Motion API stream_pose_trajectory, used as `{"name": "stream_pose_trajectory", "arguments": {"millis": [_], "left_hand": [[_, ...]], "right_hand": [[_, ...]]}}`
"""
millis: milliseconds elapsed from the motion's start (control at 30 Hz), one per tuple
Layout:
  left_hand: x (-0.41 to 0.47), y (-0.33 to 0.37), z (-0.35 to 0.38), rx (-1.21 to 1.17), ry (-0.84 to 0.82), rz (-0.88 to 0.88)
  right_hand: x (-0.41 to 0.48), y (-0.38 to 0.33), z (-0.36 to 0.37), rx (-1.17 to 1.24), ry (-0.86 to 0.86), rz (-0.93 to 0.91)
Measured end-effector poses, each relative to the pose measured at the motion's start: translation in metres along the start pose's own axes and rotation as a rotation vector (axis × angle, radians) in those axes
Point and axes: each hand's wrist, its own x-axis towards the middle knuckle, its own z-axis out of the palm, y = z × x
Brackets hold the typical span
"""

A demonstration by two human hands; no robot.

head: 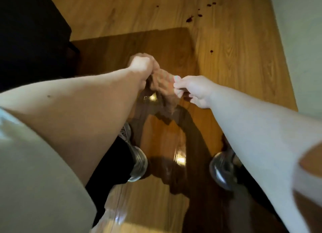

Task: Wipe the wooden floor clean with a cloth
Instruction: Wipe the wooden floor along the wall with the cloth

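Nearest the lens, two bare forearms reaching forward and down, pale sleeve at the left edge. Further out, left hand [139,65] balled into a fist round the upper end of the cloth [162,82]. Opposite, right hand [193,91] pinching the lower end between thumb and fingertips, other fingers loosely curled. Cloth strung between both hands, up in the air above the wooden floor [226,61], touching no board.

Probably a readying step: bunching, twisting or wringing before any wiping. No stroke on the wood yet. Well ahead, dark red spots [189,19] scattered near the pale wall [299,32], with one stray drop [211,51] closer in. Between left shoe [137,164] and right shoe [221,170], a dark glossy patch [174,145] with bright glints. Possibly spilled liquid, possibly only shadow on polished boards; hard to say from this angle.

Next move, by the look of it: bend lower, spread the cloth flatter under one palm, and bring it down onto the wood. Then work toward the red marks without smearing them wider.

As for the cloth itself: brownish-tan, crumpled into a thick rope, loose tail drooping below the hands. Soft and limp, likely absorbent.
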Motion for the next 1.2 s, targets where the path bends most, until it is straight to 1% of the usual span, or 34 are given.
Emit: {"name": "stream_pose_trajectory", "arguments": {"millis": [100, 167, 233, 267, 300, 333, 367, 433, 467, 500, 533, 600, 667, 733, 767, 867, 900, 967, 1000, 1033, 1100, 1133, 1200], "left_hand": [[0.017, 0.001, 0.023, 0.027, -0.033, -0.019], [0.027, -0.005, 0.04, 0.03, -0.068, -0.089], [0.035, -0.014, 0.054, 0.058, -0.077, -0.182], [0.042, -0.02, 0.058, 0.101, -0.06, -0.19], [0.053, -0.024, 0.061, 0.166, -0.062, -0.161], [0.067, -0.026, 0.065, 0.231, -0.106, -0.115], [0.076, -0.025, 0.069, 0.288, -0.206, -0.082], [0.084, -0.019, 0.078, 0.407, -0.502, -0.086], [0.088, -0.014, 0.084, 0.473, -0.615, -0.108], [0.094, -0.01, 0.091, 0.534, -0.69, -0.115], [0.095, -0.007, 0.095, 0.573, -0.725, -0.111], [0.108, 0.005, 0.106, 0.583, -0.747, -0.116], [0.121, 0.018, 0.111, 0.521, -0.845, -0.169], [0.133, 0.032, 0.115, 0.515, -0.914, -0.172], [0.141, 0.039, 0.117, 0.556, -0.901, -0.145], [0.159, 0.054, 0.123, 0.769, -0.741, -0.014], [0.167, 0.054, 0.123, 0.829, -0.69, 0.019], [0.177, 0.053, 0.124, 0.861, -0.614, 0.024], [0.18, 0.053, 0.123, 0.839, -0.619, 0.004], [0.184, 0.052, 0.123, 0.786, -0.661, -0.053], [0.185, 0.052, 0.12, 0.64, -0.827, -0.248], [0.185, 0.052, 0.119, 0.576, -0.897, -0.341], [0.188, 0.048, 0.12, 0.484, -0.938, -0.442]], "right_hand": [[0.013, 0.005, -0.023, 0.224, 0.074, 0.0], [0.024, 0.01, -0.035, 0.353, 0.079, 0.026], [0.035, 0.016, -0.046, 0.403, 0.075, 0.081], [0.041, 0.017, -0.049, 0.413, 0.073, 0.115], [0.046, 0.016, -0.054, 0.413, 0.08, 0.142], [0.054, 0.014, -0.06, 0.431, 0.088, 0.165], [0.059, 0.011, -0.067, 0.457, 0.093, 0.189], [0.066, 0.003, -0.079, 0.489, 0.058, 0.215], [0.07, -0.002, -0.085, 0.485, 0.045, 0.229], [0.074, -0.008, -0.092, 0.479, 0.04, 0.237], [0.077, -0.009, -0.096, 0.485, 0.031, 0.242], [0.088, -0.021, -0.11, 0.488, 0.0, 0.24], [0.098, -0.034, -0.121, 0.455, -0.016, 0.238], [0.11, -0.047, -0.129, 0.408, -0.032, 0.23], [0.119, -0.056, -0.133, 0.395, -0.046, 0.226], [0.142, -0.071, -0.136, 0.406, -0.053, 0.185], [0.152, -0.074, -0.135, 0.374, -0.01, 0.161], [0.167, -0.076, -0.134, 0.203, 0.062, 0.119], [0.174, -0.077, -0.132, 0.099, 0.07, 0.108], [0.18, -0.077, -0.13, -0.002, 0.07, 0.114], [0.187, -0.075, -0.131, -0.147, 0.058, 0.149], [0.189, -0.074, -0.136, -0.176, 0.04, 0.183], [0.19, -0.071, -0.148, -0.163, -0.03, 0.268]]}}
